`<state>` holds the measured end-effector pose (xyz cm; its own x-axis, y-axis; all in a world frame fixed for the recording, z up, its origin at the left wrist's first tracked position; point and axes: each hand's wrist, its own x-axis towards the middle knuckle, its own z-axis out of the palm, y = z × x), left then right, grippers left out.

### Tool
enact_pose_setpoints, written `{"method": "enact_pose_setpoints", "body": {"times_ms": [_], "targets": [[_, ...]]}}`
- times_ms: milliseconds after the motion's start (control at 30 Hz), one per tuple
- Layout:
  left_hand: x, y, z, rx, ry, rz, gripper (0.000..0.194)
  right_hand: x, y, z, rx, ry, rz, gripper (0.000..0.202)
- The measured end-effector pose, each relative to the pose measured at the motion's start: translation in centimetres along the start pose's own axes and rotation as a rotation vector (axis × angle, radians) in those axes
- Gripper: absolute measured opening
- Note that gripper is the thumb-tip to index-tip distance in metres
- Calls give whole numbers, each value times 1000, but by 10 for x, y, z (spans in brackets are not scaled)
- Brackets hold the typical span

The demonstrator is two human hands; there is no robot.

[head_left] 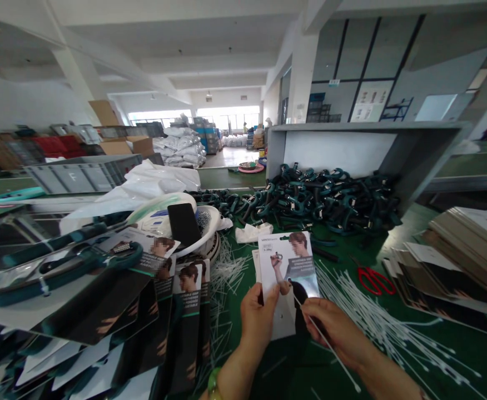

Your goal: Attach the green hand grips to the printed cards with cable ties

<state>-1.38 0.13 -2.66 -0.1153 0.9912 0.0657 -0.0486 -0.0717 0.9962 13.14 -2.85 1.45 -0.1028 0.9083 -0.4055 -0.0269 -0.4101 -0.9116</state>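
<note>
1. Carded teal strengtheners lying piled at surface's left side.
2. Left hand holding printed card mid-surface, grip closed on its left side.
3. Right hand pinching white zip tie, grip closed.
4. Red scissors lying toward right edge.

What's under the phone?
The phone lies across a white bowl; small metal parts show just right of it. Whatever lies directly beneath the phone is covered.
</note>
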Motion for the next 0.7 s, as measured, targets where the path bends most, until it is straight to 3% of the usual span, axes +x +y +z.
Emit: {"method": "enact_pose_setpoints", "body": {"times_ms": [233, 300, 367, 533, 700], "targets": [[-7, 9, 1, 40, -4, 125, 22, -2, -10, 1, 141, 8, 36, 23], [-10, 11, 3, 20, -66, 120, 18, 3, -8, -2, 182, 8, 25, 26], [-13, 12, 6, -55, -191, 64, 20, 9, -5, -5, 195, -3, 8, 31], [-19, 13, 10, -329, -470, -200, 47, 14, 6, -15, 73, -43, 14, 47], [-23, 19, 13, -460, -492, -349, 58, 11, 2, -19, -88, -49, -6, 51]]}}
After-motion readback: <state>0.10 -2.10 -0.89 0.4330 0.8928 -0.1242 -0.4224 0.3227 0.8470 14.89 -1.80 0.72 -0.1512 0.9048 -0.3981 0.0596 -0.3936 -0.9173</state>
